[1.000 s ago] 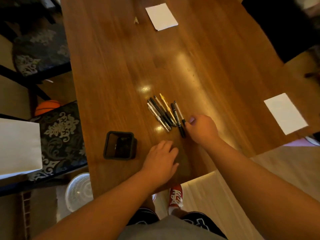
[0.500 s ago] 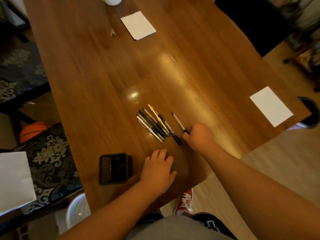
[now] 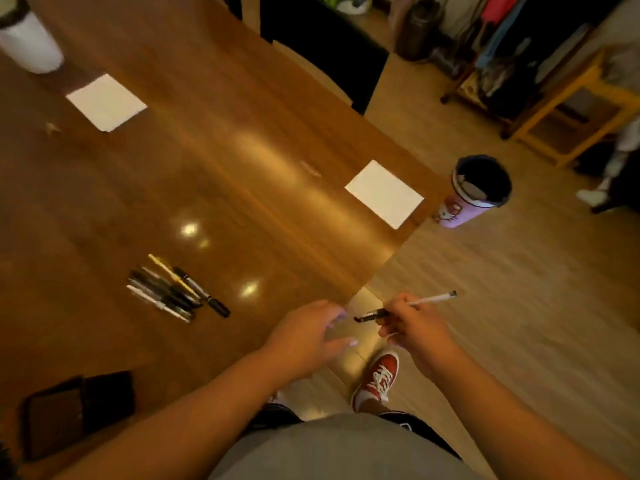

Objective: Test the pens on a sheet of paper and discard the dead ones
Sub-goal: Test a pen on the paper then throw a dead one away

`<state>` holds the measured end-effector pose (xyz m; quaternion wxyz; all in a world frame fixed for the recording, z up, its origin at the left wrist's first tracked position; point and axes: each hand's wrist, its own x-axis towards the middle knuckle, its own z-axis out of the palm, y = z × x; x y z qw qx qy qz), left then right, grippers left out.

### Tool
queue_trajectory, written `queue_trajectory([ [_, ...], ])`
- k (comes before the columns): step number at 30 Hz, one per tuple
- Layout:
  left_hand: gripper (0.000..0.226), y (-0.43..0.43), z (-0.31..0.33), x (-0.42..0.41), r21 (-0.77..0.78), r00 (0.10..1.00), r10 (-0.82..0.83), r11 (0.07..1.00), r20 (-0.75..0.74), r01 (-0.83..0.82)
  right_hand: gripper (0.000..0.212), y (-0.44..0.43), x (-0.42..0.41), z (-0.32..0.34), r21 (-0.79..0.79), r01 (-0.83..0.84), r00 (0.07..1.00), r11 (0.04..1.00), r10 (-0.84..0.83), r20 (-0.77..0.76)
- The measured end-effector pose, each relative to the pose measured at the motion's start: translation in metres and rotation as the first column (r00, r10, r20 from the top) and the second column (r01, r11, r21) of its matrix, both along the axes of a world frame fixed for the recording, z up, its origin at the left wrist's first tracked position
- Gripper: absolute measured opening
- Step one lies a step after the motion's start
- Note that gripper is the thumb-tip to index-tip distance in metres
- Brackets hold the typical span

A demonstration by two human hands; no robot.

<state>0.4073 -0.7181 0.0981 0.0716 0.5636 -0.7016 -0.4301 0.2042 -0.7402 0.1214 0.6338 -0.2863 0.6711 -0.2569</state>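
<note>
Thin white pen (image 3: 433, 299), blk end

A glossy wooden table (image 3: 242, 133) stands on pale plank flooring (image 3: 519, 306), a yellow shelf (image 3: 557, 95) beyond.

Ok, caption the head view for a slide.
Right hand holds a white pen off the table corner, left hand open beside its black end; other pens lie bunched.

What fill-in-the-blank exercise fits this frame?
The right hand grips a pen whose barrel is ___.
The left hand holds ___.
___ sheets of paper lie on the table.
Missing words: white; nothing; two.
</note>
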Motion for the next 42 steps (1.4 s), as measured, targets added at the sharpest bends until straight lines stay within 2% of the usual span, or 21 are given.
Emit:
queue_trajectory([
  [6,0.038,-0.035,0.017,-0.120,-0.140,0.998,-0.062,0.989,-0.029,0.057,0.025,-0.017,-0.105,-0.003,-0.004,0.080,0.990,0.997,-0.079,0.114],
  [9,0.029,-0.048,0.025,-0.163,-0.149,1.000,-0.019,0.989,-0.016,0.016,0.025,-0.028,-0.141,-0.001,-0.015,0.045,0.982,0.999,-0.042,0.182],
  [18,0.012,-0.096,0.028,-0.190,-0.132,0.994,0.082,0.987,-0.077,-0.092,0.013,-0.089,-0.173,0.009,-0.078,-0.091,0.960,0.993,0.108,0.258],
  [20,0.007,-0.113,0.027,-0.187,-0.099,0.986,0.123,0.986,-0.110,-0.134,0.012,-0.111,-0.171,0.009,-0.084,-0.124,0.953,0.989,0.142,0.267],
  [22,0.013,-0.129,0.024,-0.183,-0.044,0.968,0.191,0.979,-0.164,-0.200,0.013,-0.134,-0.167,0.009,-0.086,-0.168,0.944,0.982,0.186,0.273],
  [25,0.011,-0.156,0.021,-0.173,0.110,0.921,0.299,0.954,-0.249,-0.280,0.021,-0.172,-0.158,0.008,-0.100,-0.244,0.923,0.965,0.262,0.280],
  [31,0.016,-0.203,0.029,-0.145,0.329,0.835,0.409,0.897,-0.367,-0.294,0.019,-0.234,-0.138,0.008,-0.125,-0.396,0.849,0.910,0.415,0.327],
  [38,0.017,-0.229,0.034,-0.113,0.472,0.788,0.470,0.841,-0.398,-0.264,0.013,-0.280,-0.105,0.002,-0.088,-0.538,0.742,0.839,0.520,0.423],
  [40,0.021,-0.228,0.031,-0.099,0.510,0.771,0.509,0.812,-0.383,-0.283,0.012,-0.295,-0.107,-0.001,-0.041,-0.483,0.783,0.874,0.453,0.427],
  [42,0.024,-0.222,0.021,-0.073,0.533,0.715,0.617,0.746,-0.329,-0.399,0.011,-0.322,-0.112,-0.004,-0.007,-0.416,0.832,0.909,0.384,0.399],
])
